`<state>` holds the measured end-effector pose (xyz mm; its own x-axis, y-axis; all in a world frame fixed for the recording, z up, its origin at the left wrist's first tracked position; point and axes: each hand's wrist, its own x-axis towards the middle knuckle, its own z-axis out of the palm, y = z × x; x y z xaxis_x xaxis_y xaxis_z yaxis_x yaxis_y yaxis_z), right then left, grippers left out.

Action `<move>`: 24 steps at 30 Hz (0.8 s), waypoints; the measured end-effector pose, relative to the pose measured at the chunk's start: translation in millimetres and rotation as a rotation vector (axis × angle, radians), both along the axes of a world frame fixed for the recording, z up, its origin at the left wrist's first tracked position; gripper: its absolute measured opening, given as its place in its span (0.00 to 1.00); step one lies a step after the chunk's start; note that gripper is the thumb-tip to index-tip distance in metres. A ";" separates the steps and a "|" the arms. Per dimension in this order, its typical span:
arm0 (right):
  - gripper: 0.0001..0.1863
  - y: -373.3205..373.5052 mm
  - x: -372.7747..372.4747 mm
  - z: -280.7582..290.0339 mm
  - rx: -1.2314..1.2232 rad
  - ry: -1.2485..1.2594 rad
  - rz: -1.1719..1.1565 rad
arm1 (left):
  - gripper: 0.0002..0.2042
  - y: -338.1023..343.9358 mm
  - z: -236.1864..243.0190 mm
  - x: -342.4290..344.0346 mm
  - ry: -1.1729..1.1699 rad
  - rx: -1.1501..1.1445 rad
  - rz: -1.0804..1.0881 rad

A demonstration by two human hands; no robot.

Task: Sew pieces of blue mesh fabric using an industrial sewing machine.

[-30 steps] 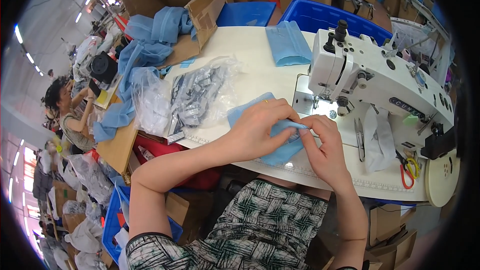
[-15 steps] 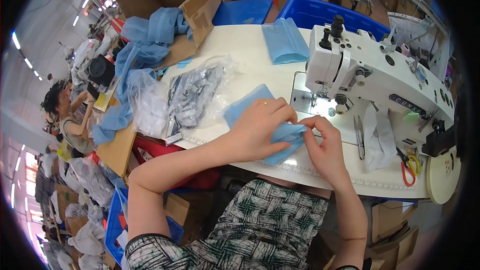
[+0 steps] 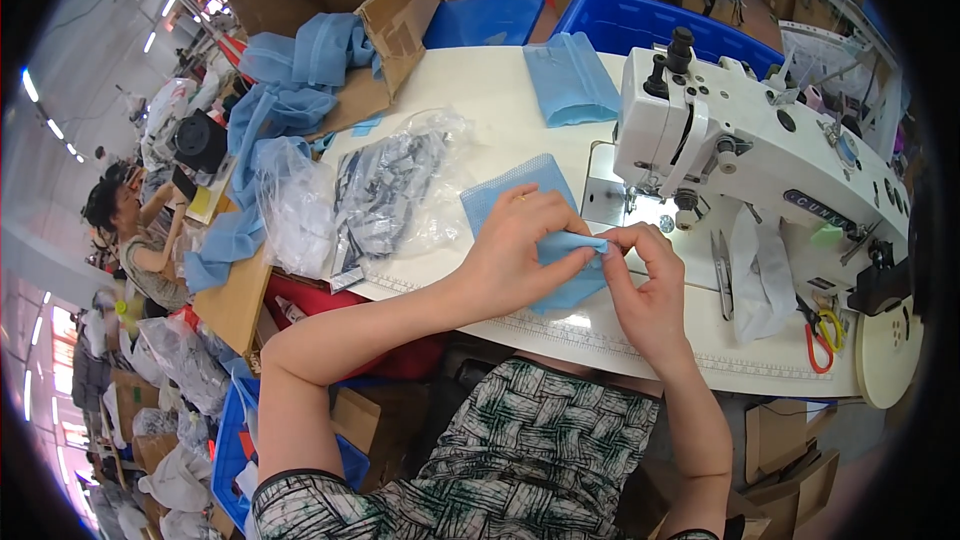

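A light blue mesh fabric piece lies in front of the sewing machine's needle plate, with a narrow folded edge raised. My left hand is closed on that fold, thumb underneath. My right hand pinches the end of the same fold. Another blue pouch-like piece lies flat behind, left of the white sewing machine. Silver tweezers, a white cloth and red-and-yellow scissors lie to the right of my right hand.
Plastic bags of small pieces are on the table's left. Blue fabric strips spill from a cardboard box. A blue bin stands behind. A co-worker works at the left; a round cream disc is at the right edge.
Both hands shift slightly with the fabric. My left thumb, lower and straighter half a second ago, now presses on the fold near my right fingertips.
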<state>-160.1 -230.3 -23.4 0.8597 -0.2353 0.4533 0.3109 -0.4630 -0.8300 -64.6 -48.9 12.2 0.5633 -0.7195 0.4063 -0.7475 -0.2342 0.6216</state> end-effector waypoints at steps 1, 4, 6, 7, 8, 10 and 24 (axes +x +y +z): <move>0.04 0.2 0.6 0.1 0.012 -0.008 -0.005 | 0.07 -0.6 -1.1 1.0 -0.039 0.013 0.008; 0.04 0.2 -0.8 -1.3 -0.041 -0.044 -0.029 | 0.05 -1.6 -1.5 2.8 -0.121 0.031 0.015; 0.04 1.3 -1.3 1.6 -0.089 -0.054 -0.050 | 0.04 -1.6 -1.8 3.9 -0.163 0.037 0.014; 0.04 1.8 -1.6 2.6 -0.137 -0.065 -0.072 | 0.03 -1.2 -1.9 4.5 -0.174 0.051 0.004; 0.04 1.9 -0.9 0.3 -0.137 -0.064 -0.072 | 0.03 -1.0 -2.0 5.1 -0.186 0.064 -0.005; 0.04 0.9 0.4 -5.3 -0.172 -0.079 -0.130 | 0.03 -3.0 -0.7 6.0 -0.191 0.078 -0.023; 0.07 -1.1 0.6 -5.9 -0.075 -0.172 -0.116 | 0.10 -1.4 2.2 18.1 0.033 0.086 -0.126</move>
